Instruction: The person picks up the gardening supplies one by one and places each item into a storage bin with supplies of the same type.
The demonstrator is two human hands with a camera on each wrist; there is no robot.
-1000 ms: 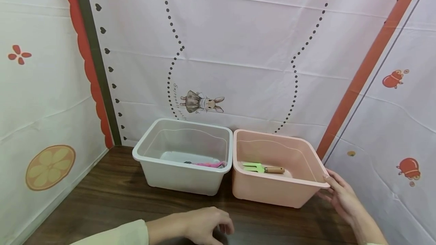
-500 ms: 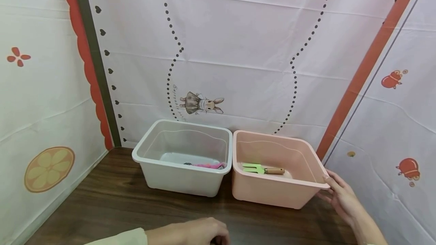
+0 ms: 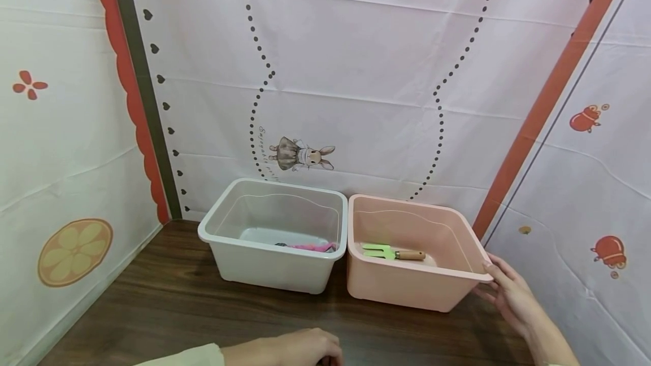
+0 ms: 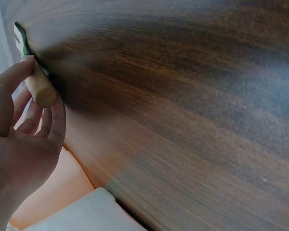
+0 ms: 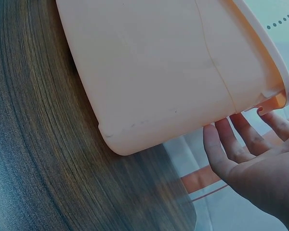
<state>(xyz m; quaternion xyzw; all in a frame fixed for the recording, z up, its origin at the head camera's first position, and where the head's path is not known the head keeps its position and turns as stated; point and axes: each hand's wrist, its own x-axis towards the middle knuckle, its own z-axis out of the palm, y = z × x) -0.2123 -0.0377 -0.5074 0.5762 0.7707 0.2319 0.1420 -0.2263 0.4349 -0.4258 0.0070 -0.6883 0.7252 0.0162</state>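
In the left wrist view my left hand [image 4: 24, 149] pinches the wooden handle of a small hand tool [image 4: 41, 90] with a green head. It is close to the table; the head's exact shape is unclear. In the head view the left hand [image 3: 307, 348] is cut off by the bottom edge and the tool is hidden. My right hand [image 3: 513, 298] grips the right front corner of the pink tub [image 3: 407, 290], thumb on the rim and fingers against the outer side. Inside that tub lies a green garden fork [image 3: 389, 252] with a wooden handle.
A white tub [image 3: 269, 267] stands left of the pink one, their rims touching or nearly so. In it lies a pink item [image 3: 312, 247] with a dark end, partly hidden by the front wall. Printed cloth walls [image 3: 356, 72] enclose the dark wooden table [image 3: 152, 298].
My left hand has drawn back toward the bottom edge of the head view, and less of it shows. The right hand and both tubs stay in place.
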